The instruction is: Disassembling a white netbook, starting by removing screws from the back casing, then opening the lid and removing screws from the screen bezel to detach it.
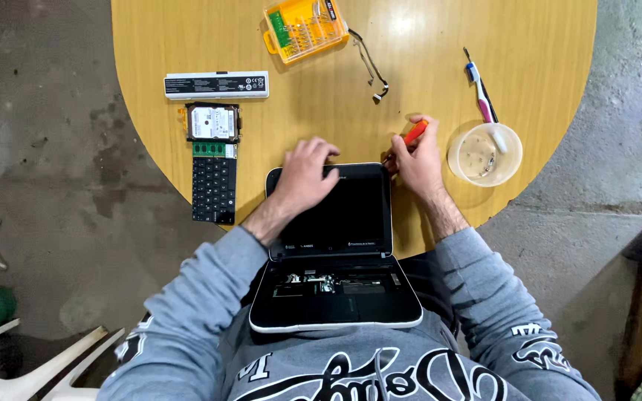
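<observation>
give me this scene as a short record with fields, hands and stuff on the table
surface: round wooden table
left hand: resting on the top edge of the small laptop's screen
right hand: holding an orange-handled screwdriver at the screen's upper right corner
laptop base: on the lap, keyboard out, insides showing
left of laptop: removed keyboard, memory stick, hard drive, white battery
top: yellow bit case, loose cable
right: clear bowl, toothbrush
</observation>
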